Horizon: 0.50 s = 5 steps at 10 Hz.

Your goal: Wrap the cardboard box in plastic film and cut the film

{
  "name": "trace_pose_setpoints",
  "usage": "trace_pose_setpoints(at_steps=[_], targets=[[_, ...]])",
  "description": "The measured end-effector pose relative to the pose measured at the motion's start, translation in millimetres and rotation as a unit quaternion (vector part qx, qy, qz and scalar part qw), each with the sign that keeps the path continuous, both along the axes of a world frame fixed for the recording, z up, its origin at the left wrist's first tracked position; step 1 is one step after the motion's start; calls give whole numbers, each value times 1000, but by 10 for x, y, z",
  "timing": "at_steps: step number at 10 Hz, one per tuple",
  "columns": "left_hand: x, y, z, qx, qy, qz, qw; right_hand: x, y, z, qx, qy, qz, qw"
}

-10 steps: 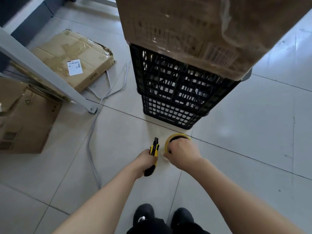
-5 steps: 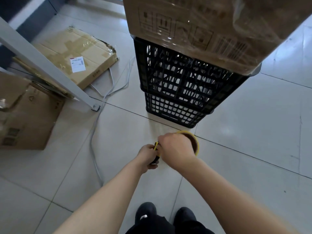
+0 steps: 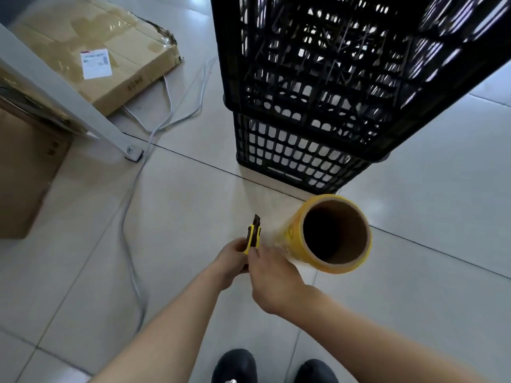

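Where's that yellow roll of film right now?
The roll of film is right of centre in the head view, in the right hand, below the black crates, beside the yellow knife in the left hand.

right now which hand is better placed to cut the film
Left. The left hand holds the yellow knife with its tip up, right beside the film roll. The right hand is busy supporting that roll, so its grip isn't free.
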<state>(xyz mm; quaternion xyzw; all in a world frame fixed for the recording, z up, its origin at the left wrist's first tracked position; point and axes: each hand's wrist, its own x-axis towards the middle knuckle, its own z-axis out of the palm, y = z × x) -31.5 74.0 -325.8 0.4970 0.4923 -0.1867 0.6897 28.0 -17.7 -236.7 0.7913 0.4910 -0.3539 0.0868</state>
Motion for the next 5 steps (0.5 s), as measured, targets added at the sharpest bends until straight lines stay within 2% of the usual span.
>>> trace_pose_setpoints(at_steps=[1,2,3,4,5], targets=[[-41,23,-249,-26,19,-1,999,30,-42,-168,-33,4,57,998],[-90,56,-275,-55,55,-3,997,58,-76,-228,-44,14,69,997],[-110,69,-82,-45,77,-60,994,40,-102,-191,-44,43,38,997],[-124,43,307,95,98,-203,970,-58,-141,11,-35,91,-29,995],[-143,29,794,201,113,-309,923,-134,-193,354,-44,108,-51,992]])
